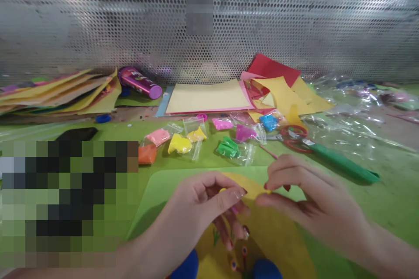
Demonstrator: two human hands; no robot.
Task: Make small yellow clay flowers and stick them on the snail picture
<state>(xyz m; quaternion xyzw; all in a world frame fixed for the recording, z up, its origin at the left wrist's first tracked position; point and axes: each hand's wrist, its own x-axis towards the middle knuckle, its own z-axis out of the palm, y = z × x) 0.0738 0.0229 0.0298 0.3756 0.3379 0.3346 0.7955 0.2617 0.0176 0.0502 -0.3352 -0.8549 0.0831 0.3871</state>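
My right hand (310,196) pinches a tiny yellow piece of modelling clay (268,191) between thumb and forefinger. Facing it, my left hand (216,202) has thumb and forefinger closed, with a bit of yellow clay showing between them. A speck of pink shows by its lower fingers, too small to make out. Both hands hover over a yellow paper shape (275,235) lying on a light green sheet (157,187). On the yellow shape are blue domed pieces (266,269) and two small eye-like pieces on stalks (244,251), partly cut off by the frame's lower edge.
Small bags of coloured clay, such as green (229,147) and yellow (179,144), lie beyond the sheet. Red-handled scissors (296,137) and a green roll (345,163) are at right. Behind are stacked papers (209,96), a purple can (139,83) and a perforated metal screen (131,22).
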